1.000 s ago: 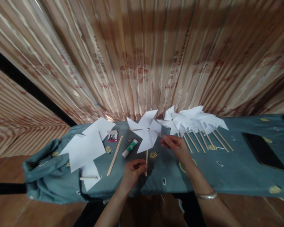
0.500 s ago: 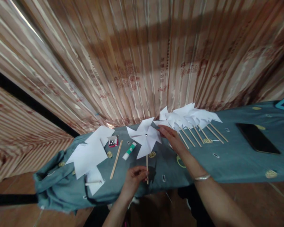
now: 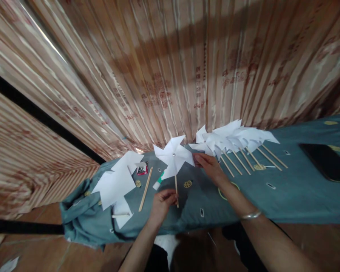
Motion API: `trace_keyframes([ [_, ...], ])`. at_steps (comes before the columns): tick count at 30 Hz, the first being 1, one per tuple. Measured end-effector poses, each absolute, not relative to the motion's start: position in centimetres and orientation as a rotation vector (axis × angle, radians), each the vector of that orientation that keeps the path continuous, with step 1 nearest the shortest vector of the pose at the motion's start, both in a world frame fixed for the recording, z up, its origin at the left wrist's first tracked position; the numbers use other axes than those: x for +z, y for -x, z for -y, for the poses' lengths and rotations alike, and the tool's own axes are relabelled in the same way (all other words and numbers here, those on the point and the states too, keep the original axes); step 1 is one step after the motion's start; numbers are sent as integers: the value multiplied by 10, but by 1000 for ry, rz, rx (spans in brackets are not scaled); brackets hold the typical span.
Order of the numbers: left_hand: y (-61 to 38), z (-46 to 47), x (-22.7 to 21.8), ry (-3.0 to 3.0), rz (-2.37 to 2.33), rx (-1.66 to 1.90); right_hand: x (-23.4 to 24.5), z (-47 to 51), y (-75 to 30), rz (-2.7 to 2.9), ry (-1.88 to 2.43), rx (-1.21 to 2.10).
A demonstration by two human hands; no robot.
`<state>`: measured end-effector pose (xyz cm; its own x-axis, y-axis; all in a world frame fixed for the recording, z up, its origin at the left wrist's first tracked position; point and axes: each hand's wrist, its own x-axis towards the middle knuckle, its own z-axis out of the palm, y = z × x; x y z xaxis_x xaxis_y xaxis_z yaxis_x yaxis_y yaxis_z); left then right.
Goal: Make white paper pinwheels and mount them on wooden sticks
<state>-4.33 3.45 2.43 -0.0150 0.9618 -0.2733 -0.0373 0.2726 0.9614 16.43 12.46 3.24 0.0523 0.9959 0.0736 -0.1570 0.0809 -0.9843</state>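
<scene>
The pinwheel [image 3: 174, 154] is above the left hand [image 3: 161, 204], whose fingers pinch its stick [image 3: 176, 183]; the right hand [image 3: 211, 166] is at a blade's edge, its grip unclear. Nearby: one glue stick [image 3: 158, 183], two loose sticks [image 3: 146, 189], one small box [image 3: 142, 169]; rightward, overlapping pinwheels [image 3: 235, 138], one phone [image 3: 328, 162].

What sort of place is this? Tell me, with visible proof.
Probably a makeshift craft spot, perhaps at home: the left hand holds a white paper pinwheel over a cloth-covered table with a glue stick on it, and patterned, curtain-like fabric hangs behind.
</scene>
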Motion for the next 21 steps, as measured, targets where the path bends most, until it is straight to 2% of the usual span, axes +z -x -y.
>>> trace_keyframes([
  [10,27,-55,2,-934,-1322,1129,28,-133,-167,1141,1156,1052],
  [21,17,-60,0,-991,-1345,1138,23,-120,-157,978,1114,1251],
])
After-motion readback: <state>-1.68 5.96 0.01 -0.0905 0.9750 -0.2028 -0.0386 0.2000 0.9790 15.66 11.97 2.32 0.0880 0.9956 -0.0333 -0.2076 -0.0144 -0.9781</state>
